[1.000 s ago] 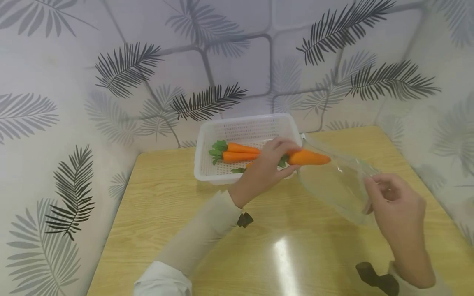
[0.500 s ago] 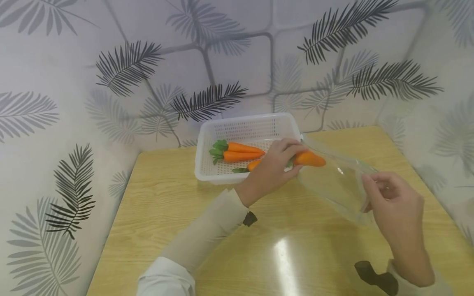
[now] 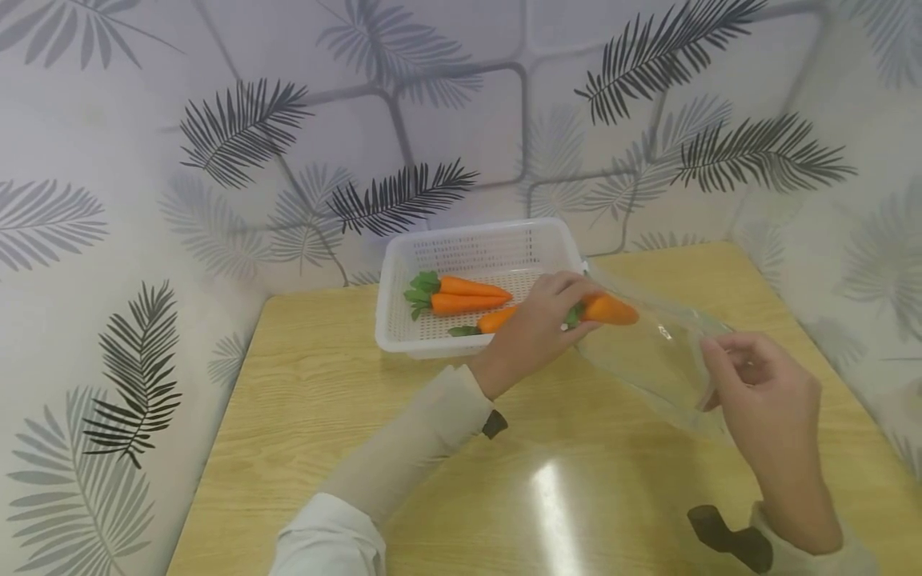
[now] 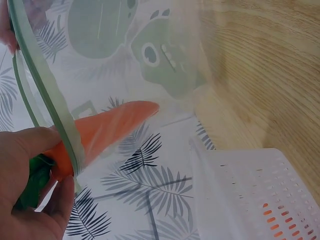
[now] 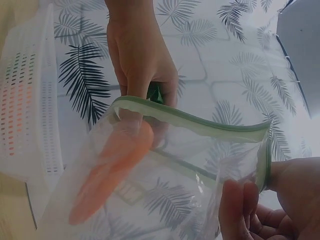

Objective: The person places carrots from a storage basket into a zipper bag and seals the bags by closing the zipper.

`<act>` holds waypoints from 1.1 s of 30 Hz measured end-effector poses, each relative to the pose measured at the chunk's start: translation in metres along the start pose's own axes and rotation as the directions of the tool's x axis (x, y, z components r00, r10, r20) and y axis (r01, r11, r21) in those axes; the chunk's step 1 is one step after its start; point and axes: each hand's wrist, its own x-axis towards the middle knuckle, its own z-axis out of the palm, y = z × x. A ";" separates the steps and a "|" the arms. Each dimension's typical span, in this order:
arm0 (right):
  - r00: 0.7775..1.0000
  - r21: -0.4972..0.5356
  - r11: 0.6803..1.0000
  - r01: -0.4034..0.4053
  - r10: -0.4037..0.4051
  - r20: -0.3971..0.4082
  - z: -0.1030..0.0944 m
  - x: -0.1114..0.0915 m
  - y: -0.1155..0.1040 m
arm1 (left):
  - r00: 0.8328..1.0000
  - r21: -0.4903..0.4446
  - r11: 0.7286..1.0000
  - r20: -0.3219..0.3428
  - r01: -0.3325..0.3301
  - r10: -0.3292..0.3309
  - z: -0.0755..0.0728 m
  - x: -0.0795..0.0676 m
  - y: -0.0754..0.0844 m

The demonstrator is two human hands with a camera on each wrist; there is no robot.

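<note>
My left hand (image 3: pixel 533 328) grips an orange carrot (image 3: pixel 611 310) near its green leafy top, over the right end of a white basket (image 3: pixel 384 308). The carrot's pointed end lies inside a clear zip bag (image 3: pixel 651 352), seen through the film in both wrist views. A green zip strip (image 5: pixel 210 122) edges the bag's open mouth, and a green printed cartoon figure (image 4: pixel 167 55) shows on its side. At the far side of the mouth, my right hand (image 3: pixel 774 400) pinches the bag's edge between thumb and fingers. Fingers partly cover the carrot's top.
Several more carrots (image 3: pixel 468 302) lie in the basket, one partly behind my left hand. The basket stands at the back of a wooden table (image 3: pixel 317 384), close to a leaf-patterned wall (image 3: pixel 461 120). Dark straps (image 3: pixel 731 540) show at the wrists.
My left hand has shifted slightly right toward the bag with the carrot, uncovering more of the carrots in the basket. My right hand has stayed nearly still on the bag's edge.
</note>
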 end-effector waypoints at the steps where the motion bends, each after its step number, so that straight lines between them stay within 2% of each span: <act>1: 1.000 -0.002 1.000 -0.002 0.002 -0.001 0.000 0.000 0.000 | 1.000 0.002 1.000 0.006 0.004 -0.004 0.001 0.000 0.000; 9: 1.000 -0.013 1.000 0.014 -0.014 0.000 0.000 0.001 0.003 | 0.999 -0.020 0.999 0.034 0.025 -0.024 0.003 0.000 0.000; 19: 1.000 0.007 1.000 -0.026 0.026 0.003 0.002 0.001 0.003 | 0.997 -0.184 0.980 0.011 0.075 -0.074 0.001 -0.006 -0.004; 27: 1.000 0.016 1.000 -0.007 0.007 -0.027 0.001 0.001 0.005 | 0.994 -0.192 0.977 -0.038 0.091 -0.100 -0.003 -0.015 -0.015; 33: 0.999 0.027 1.000 -0.008 0.010 -0.045 0.000 0.001 0.007 | 0.984 -0.194 0.966 -0.014 0.173 -0.180 -0.007 -0.027 -0.032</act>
